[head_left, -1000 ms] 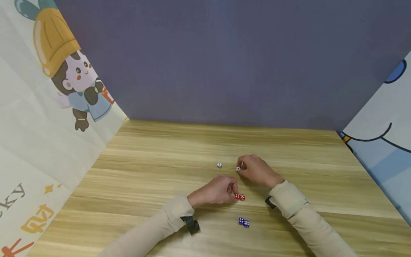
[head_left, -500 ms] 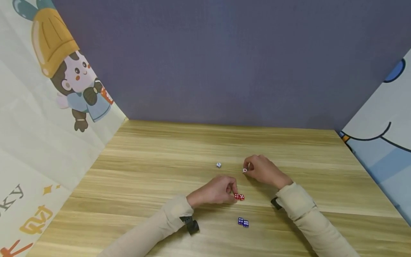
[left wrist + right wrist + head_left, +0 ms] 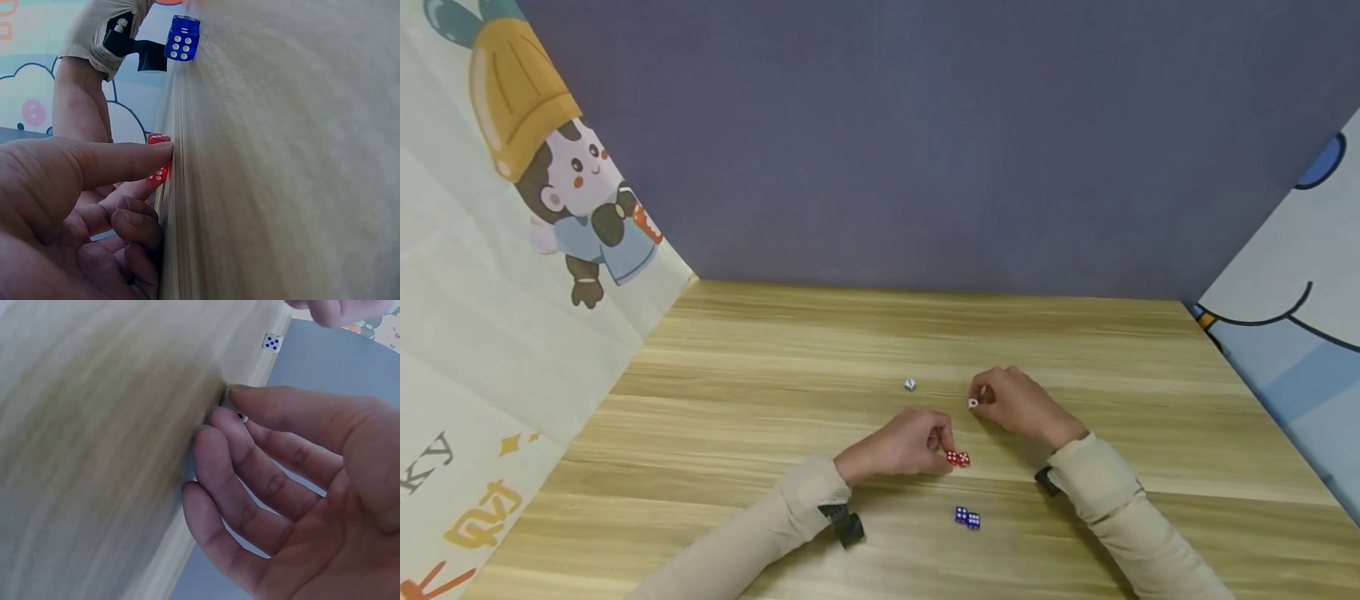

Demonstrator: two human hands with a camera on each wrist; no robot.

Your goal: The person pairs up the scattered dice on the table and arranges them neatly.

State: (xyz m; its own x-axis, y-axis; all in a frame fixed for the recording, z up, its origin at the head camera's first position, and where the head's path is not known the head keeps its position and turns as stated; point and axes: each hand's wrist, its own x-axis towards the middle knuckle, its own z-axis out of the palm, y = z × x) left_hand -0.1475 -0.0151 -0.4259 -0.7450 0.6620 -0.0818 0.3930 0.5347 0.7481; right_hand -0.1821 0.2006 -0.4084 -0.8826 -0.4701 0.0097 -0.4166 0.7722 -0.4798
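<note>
My left hand (image 3: 906, 443) holds a red die (image 3: 952, 457) between thumb and index finger, low over the wooden table. A second red die (image 3: 964, 459) sits right against it on the right. In the left wrist view, the thumb covers part of the red dice (image 3: 159, 137). Farther back and to the right, my right hand (image 3: 1018, 405) pinches a white die (image 3: 973, 403) with thumb and fingertips. Only a corner of that white die (image 3: 243, 417) shows in the right wrist view, close to the tabletop. Its other fingers are curled loosely beside it.
Another white die (image 3: 910, 385) lies on the wooden table (image 3: 760, 358), left of my right hand. Two blue dice (image 3: 967, 517) lie side by side nearer the front. A dark grey panel (image 3: 880, 150) stands along the back edge, with printed cartoon sheets (image 3: 595, 250) at the sides.
My right hand has moved right, then slightly toward me, carrying the white die away from the other white one. My left hand has stayed at the red dice.
</note>
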